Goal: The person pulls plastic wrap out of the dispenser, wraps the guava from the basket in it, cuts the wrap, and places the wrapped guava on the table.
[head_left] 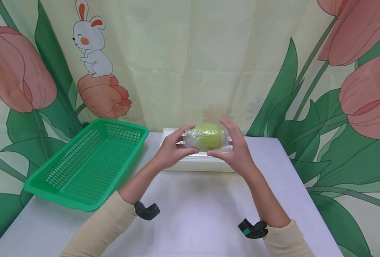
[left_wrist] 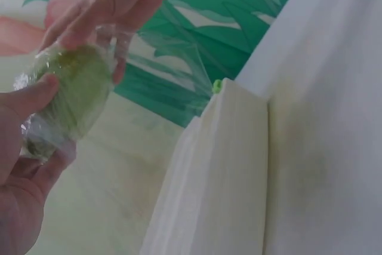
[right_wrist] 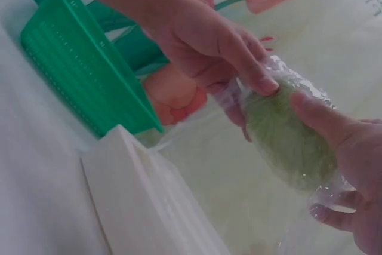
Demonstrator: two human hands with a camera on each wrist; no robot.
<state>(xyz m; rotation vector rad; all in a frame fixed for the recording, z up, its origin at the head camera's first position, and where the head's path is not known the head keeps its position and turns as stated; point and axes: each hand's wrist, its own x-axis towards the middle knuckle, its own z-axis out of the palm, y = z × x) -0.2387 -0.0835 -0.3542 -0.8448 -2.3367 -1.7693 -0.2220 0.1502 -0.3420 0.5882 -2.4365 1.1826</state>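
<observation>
A green oval fruit or vegetable (head_left: pixel 209 137), its exact kind unclear, is wrapped in clear plastic film and held up above a long white box (head_left: pixel 198 165). My left hand (head_left: pixel 174 148) grips its left end, thumb in front and fingers behind. At the other end, my right hand (head_left: pixel 236 150) holds it the same way. Loose clear film (left_wrist: pixel 173 58) trails from the bundle toward the box in the left wrist view. The wrapped piece (right_wrist: pixel 289 135) shows creased film pressed against its surface in the right wrist view.
To the left on the white table (head_left: pixel 190 217) stands a green plastic basket (head_left: pixel 90 171) with slotted walls. A small bright green part (left_wrist: pixel 217 86) sits at the box's end. A curtain (head_left: pixel 190 71) printed with tulips and a rabbit hangs behind the table.
</observation>
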